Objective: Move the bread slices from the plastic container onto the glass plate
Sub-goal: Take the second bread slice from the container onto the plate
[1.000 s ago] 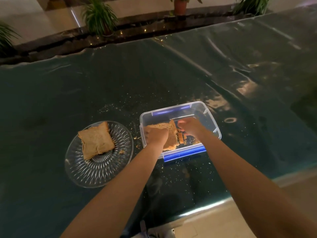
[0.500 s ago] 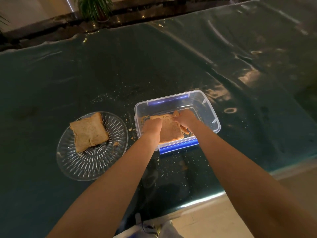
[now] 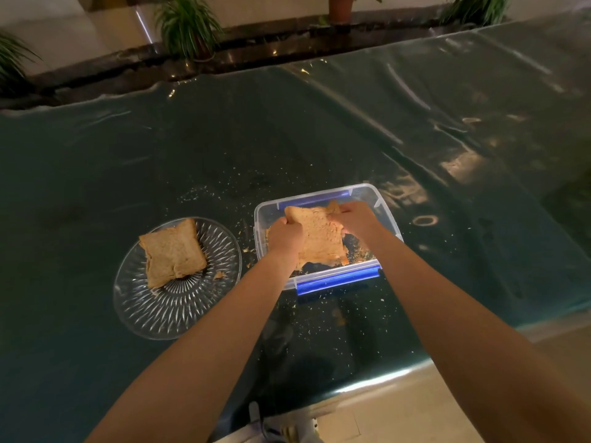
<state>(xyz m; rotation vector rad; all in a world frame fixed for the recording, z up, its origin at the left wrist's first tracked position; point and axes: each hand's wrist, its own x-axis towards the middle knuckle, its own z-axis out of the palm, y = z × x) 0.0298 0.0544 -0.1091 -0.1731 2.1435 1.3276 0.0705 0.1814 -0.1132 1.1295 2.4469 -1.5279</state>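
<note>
A clear plastic container [image 3: 385, 206] with blue clips sits on the dark table, right of a cut-glass plate [image 3: 166, 314]. One bread slice [image 3: 172, 252] lies on the plate. Both my hands grip a second bread slice [image 3: 319, 238] over the container: my left hand [image 3: 284, 235] pinches its left edge, my right hand [image 3: 351, 217] holds its upper right corner. The slice hangs tilted above the container floor. Crumbs and small bread bits lie in the container's right part.
The table [image 3: 287, 139] is covered with dark, shiny plastic sheeting, with crumbs scattered around the container and plate. Its near edge runs below my forearms. Potted plants [image 3: 188, 24] stand along a ledge beyond the far edge.
Both hands have lifted the slice up from the container floor and toward its far side; it now hangs more upright. The slice on the plate has not moved.
</note>
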